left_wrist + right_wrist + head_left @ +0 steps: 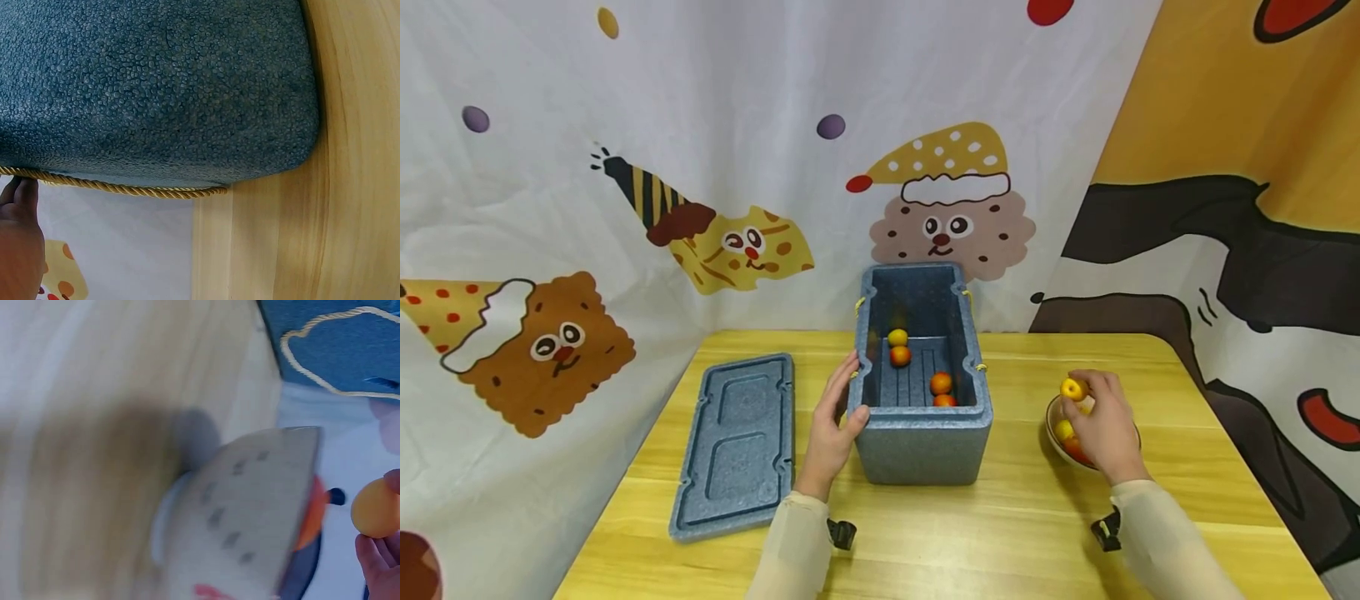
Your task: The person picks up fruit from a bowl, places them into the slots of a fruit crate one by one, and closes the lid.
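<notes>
My right hand (1108, 429) pinches a small round yellow fruit (1073, 389) between thumb and fingers, above the near-left rim of a bowl. In the right wrist view this fruit (376, 509) looks yellow-orange. The pale bowl (240, 506) holds yellow and red-orange fruit (1075, 448), partly hidden by the hand. My left hand (831, 429) rests against the near-left corner of a blue-grey foam box (921, 454), thumb on the rim and fingers along the outer side. Inside the box lie a yellow fruit (897, 337) and several orange ones (941, 383).
A matching foam lid (741, 442) lies flat on the wooden table (917, 542), left of the box. Yellow rope (144, 190) loops along the box's side. A printed curtain (760, 100) hangs behind the table.
</notes>
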